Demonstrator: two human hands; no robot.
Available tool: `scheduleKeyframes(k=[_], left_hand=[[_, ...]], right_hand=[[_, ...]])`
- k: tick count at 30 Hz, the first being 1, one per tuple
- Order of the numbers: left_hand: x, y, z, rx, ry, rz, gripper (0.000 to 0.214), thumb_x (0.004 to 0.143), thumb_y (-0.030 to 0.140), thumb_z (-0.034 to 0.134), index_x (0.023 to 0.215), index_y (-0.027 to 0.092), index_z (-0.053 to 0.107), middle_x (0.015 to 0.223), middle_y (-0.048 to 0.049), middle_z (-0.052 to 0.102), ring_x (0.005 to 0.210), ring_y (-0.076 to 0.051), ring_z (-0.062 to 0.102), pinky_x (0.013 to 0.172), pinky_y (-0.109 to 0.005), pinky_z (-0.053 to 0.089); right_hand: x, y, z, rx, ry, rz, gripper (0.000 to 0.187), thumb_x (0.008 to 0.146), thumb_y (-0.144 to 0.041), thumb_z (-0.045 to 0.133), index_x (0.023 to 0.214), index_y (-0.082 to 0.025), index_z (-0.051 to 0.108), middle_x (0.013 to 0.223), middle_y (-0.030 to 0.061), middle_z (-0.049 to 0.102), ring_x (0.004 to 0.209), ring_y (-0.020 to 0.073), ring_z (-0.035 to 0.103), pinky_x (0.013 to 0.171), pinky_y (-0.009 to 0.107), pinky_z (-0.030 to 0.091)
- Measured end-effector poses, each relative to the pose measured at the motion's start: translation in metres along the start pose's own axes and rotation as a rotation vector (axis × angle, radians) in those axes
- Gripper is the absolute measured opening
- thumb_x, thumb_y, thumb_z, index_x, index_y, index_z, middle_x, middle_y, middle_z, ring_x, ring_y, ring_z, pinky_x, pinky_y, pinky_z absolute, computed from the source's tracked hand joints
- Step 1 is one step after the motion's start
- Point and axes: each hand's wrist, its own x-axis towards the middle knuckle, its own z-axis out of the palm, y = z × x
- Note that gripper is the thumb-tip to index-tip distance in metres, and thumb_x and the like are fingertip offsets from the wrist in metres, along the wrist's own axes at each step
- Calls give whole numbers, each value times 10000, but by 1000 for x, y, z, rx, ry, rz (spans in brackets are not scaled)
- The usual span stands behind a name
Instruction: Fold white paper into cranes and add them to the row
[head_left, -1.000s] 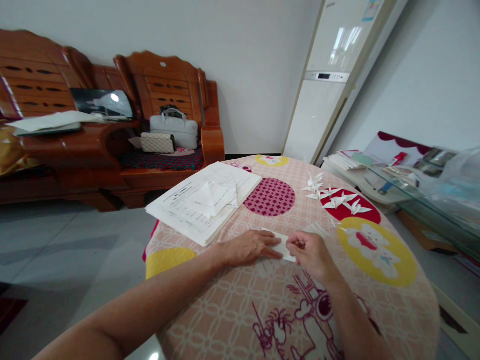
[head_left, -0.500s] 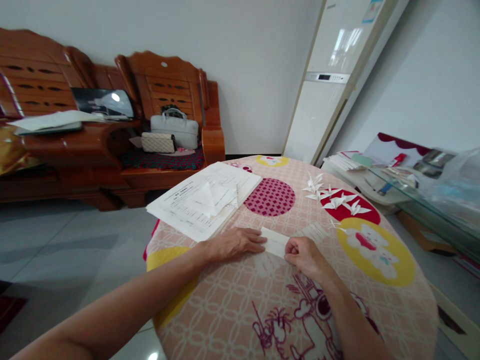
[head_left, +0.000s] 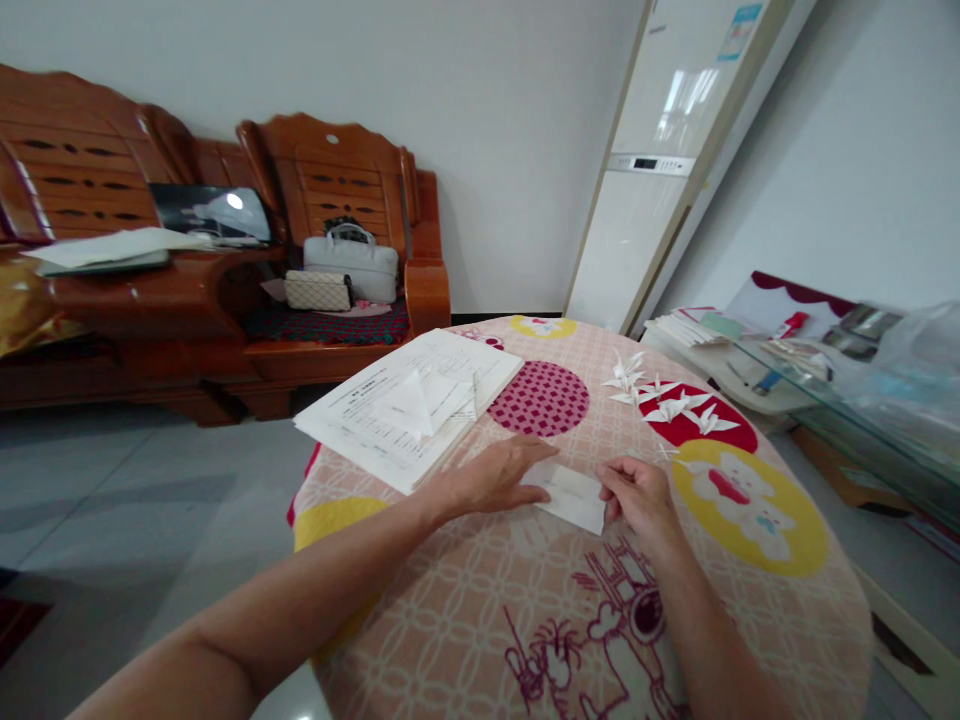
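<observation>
Head view, the only one. Round tabletop (head_left: 420, 610) under a patterned cloth, filling lower centre of frame. White paper strip (head_left: 574, 508) lies just right of centre, between the two hands, slightly slanted. Faint line across it; crease or print, cannot tell.

Left hand (head_left: 499, 477): at the strip's left end, thumb and fingers spread apart, paper between and partly beneath them. Pressure not readable. Right hand (head_left: 636, 492): grip closed, thumb and fingertips pinching the strip's right edge.

Around them: paper stack (head_left: 367, 435) left of centre, a folded white sheet (head_left: 409, 403) resting on it. Folded paper birds (head_left: 675, 404) clustered right of centre, well apart from the hands. Upper left, wooden chairs (head_left: 330, 170).

Risks, as judged. Main one: the strip skews or slides, should the right pinch pull while the left hand bears too lightly. A hard tug at that narrow edge could crumple or tear it. Soft cloth underneath may give, leaving any crease blurred or off line. Left forearm passes close to the stack's lower corner; a sweep toward upper left could nudge it, and its left corner already seems to overhang the edge. Birds look light; a broad reach of the right arm might scatter them.
</observation>
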Motion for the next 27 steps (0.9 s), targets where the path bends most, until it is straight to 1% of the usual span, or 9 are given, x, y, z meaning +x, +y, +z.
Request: scheduleKeyframes(k=[3, 5, 8, 11, 15, 18, 21, 23, 27], left_hand=[[10, 5, 14, 17, -38, 20, 701, 738, 321, 749, 1355, 143, 469, 1251, -166, 597, 1146, -289, 561, 961, -403, 455], [13, 8, 16, -14, -41, 35, 522, 774, 217, 702, 1266, 132, 551, 1141, -144, 643, 1064, -262, 594, 919, -370, 466], [12, 10, 9, -148, -17, 69, 140, 840, 121, 582, 940, 138, 678, 918, -83, 675, 896, -192, 618, 831, -294, 469], [8, 8, -1, -324, 118, 48, 115, 863, 139, 561, 815, 151, 665, 864, -58, 667, 854, -162, 607, 808, -265, 457], [3, -1, -4, -585, 313, 0, 110, 890, 237, 578, 849, 148, 627, 907, -65, 663, 879, -164, 617, 815, -275, 462], [1, -6, 0, -714, 382, -8, 185, 879, 319, 610, 827, 142, 604, 904, -74, 662, 878, -169, 622, 808, -278, 468], [1, -5, 2, -760, 334, 1, 231, 888, 358, 595, 815, 139, 592, 929, -88, 668, 896, -172, 626, 811, -281, 471], [0, -2, 2, -760, 256, 4, 239, 906, 361, 565, 820, 140, 590, 972, -102, 675, 933, -178, 626, 832, -291, 471], [-1, 3, -1, -728, 123, 12, 218, 916, 338, 543, 822, 146, 581, 1071, -122, 673, 1008, -192, 616, 883, -330, 473]], right_hand=[[4, 3, -6, 40, 106, -2, 260, 710, -403, 664, 659, -152, 619, 484, -13, 582, 338, 78, 460, 321, 170, 281], [5, 5, -9, 65, 147, -4, 266, 714, -404, 665, 644, -152, 616, 503, -3, 592, 355, 87, 481, 316, 171, 278], [6, 4, -14, 108, 195, 1, 247, 704, -394, 666, 678, -150, 635, 589, 25, 642, 412, 114, 543, 323, 179, 318], [7, 1, -20, 137, 204, -32, 198, 683, -314, 645, 776, -143, 680, 736, 61, 702, 506, 139, 602, 374, 199, 405], [6, -3, -23, 149, 23, -121, 368, 641, -195, 624, 995, -142, 709, 723, 39, 712, 513, 124, 577, 454, 219, 460], [3, -6, -21, 218, -165, -194, 618, 638, -188, 674, 1252, -172, 606, 690, 15, 706, 555, 142, 590, 478, 226, 468], [-2, -12, -19, 186, -226, -249, 786, 682, -215, 708, 1423, -231, 444, 812, 32, 724, 618, 146, 616, 508, 225, 478], [-6, -18, -19, 100, -224, -304, 751, 719, -239, 700, 1425, -268, 445, 1071, 80, 705, 653, 133, 626, 532, 230, 494], [-14, -28, -18, -89, -260, -461, 508, 781, -227, 636, 1284, -289, 602, 1522, 98, 369, 706, 103, 626, 601, 248, 534]])
